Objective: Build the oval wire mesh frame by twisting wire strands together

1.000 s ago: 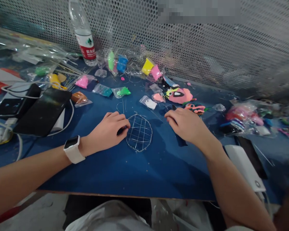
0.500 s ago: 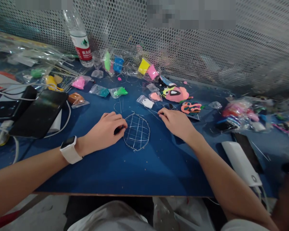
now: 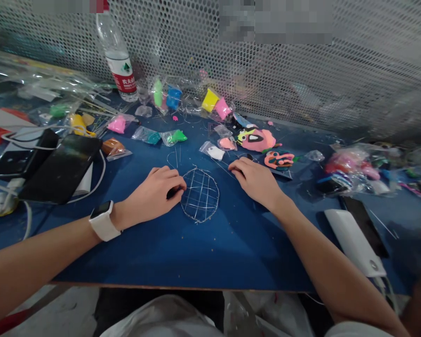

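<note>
Head view shows left hand (image 3: 160, 189) at left edge of wire mesh (image 3: 199, 194), right hand (image 3: 257, 181) apart, fingers curled, grips unclear, tabletop (image 3: 182, 264) stretching nearward.

blue table (image 3: 196, 257), round wire grid (image 3: 199, 195), upright water bottle (image 3: 121, 70), green packet (image 3: 177, 136)

My bare left hand (image 3: 161, 189) and bare right hand (image 3: 255, 181), a smartwatch (image 3: 104, 220) with rounded black rectangular screen (image 3: 102, 208) and smooth off-white band (image 3: 107, 229) on my left wrist (image 3: 118, 216), a pale grey sleeve (image 3: 348, 329) at my right arm (image 3: 324, 264), loose whitish cloth (image 3: 166, 318) over my lap, black trousers (image 3: 105, 306)
</note>
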Tool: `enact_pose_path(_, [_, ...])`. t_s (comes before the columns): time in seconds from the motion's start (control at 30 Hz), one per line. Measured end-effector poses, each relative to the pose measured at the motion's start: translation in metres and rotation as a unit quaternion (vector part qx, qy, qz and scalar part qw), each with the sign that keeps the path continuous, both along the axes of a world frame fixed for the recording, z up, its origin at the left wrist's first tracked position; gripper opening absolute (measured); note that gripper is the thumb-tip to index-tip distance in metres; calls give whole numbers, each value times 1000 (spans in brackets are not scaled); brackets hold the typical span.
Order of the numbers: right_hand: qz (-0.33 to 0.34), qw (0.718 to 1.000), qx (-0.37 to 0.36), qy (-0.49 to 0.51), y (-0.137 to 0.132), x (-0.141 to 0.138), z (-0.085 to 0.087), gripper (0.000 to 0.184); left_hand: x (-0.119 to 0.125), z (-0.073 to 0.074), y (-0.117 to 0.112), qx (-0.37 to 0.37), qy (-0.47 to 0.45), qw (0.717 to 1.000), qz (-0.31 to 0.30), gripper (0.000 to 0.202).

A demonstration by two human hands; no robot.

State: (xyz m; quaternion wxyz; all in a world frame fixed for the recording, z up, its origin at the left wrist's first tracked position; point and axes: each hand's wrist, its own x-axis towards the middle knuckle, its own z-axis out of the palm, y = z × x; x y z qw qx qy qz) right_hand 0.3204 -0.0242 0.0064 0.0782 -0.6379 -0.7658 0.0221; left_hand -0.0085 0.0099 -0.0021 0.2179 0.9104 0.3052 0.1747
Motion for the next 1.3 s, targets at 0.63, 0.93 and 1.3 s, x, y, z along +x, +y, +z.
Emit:
enact_pose_path(0.63, [34,999,-8,40,-5,-5,5,24,1,1,1,3,4,1000,0,19])
enact_pose_path(0.93, [103,994,14,-42,-4,-5,1,34,1,2,1,20,-1,1000,13,15])
enact_pose_path(1.3, [85,991,85,-64,2,-7,-9,33,-20,37,40,231,119,954,146,26])
